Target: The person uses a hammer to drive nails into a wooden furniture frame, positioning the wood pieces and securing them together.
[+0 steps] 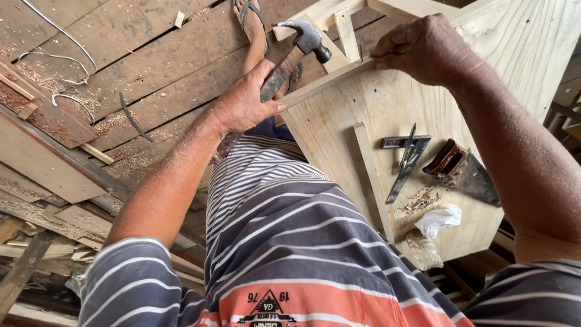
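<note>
Looking down past a striped shirt (290, 242), we see two bare hands at the near edge of a pale wooden counter (339, 139). The left hand (245, 100) is closed around the wooden handle of a claw hammer (296, 54), thumb lying along the handle; the steel head points toward the counter and sits just above its edge. The right hand (423, 51) is curled, fingertips pressed together on a thin wooden strip (330, 80), pinching it against the counter's edge. We read the strip as running along that edge from the right hand down to the left thumb, which touches its lower end.

On the counter, well in from the strip, lie a dark metal try square (404, 158) and, beside it on the side away from the hammer, a handsaw (463, 172) with a reddish-brown handle. Nearer the shirt than the square we note a patch of sawdust (420, 200), a crumpled white rag (440, 219) and a clear plastic bag (422, 249). A narrow batten (369, 175) lies flat on the counter between the square and the edge.

Beyond the counter's edge, a sandalled foot (251, 21) stands on the plank floor (151, 60), where shavings, offcuts and loose white wire (57, 57) are scattered.
</note>
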